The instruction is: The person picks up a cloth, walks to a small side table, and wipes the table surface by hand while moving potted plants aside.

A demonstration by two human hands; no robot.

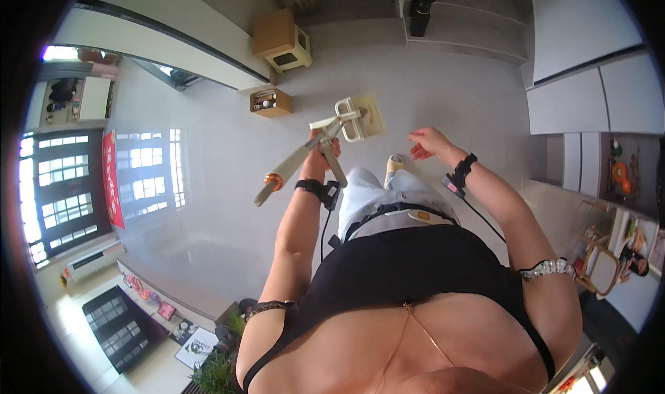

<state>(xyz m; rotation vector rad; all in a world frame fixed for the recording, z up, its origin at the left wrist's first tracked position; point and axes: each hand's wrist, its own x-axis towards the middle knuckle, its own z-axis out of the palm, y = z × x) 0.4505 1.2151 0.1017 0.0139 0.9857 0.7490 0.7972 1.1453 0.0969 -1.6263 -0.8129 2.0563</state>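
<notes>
My left hand (324,152) is closed around the pale shafts of a long-handled cleaning tool (291,166), which looks like a dustpan and broom set. Its shaft has an orange ring and a grey tapered end pointing to the lower left. At the other end, a cream frame and a blurred, yellowish pan-like head (371,114) extend over the floor ahead of me. To the right of it, my right hand (428,142) is in the air with its fingers loosely bent and apart, holding nothing. Both wrists wear black straps with small cabled devices.
An open cardboard box (271,103) with bottles stands on the grey floor (218,149). Farther off are a cream stool (296,56) with a brown box (273,33) on it. Steps (467,30) rise at the top right; white cabinets (569,100) line the right side.
</notes>
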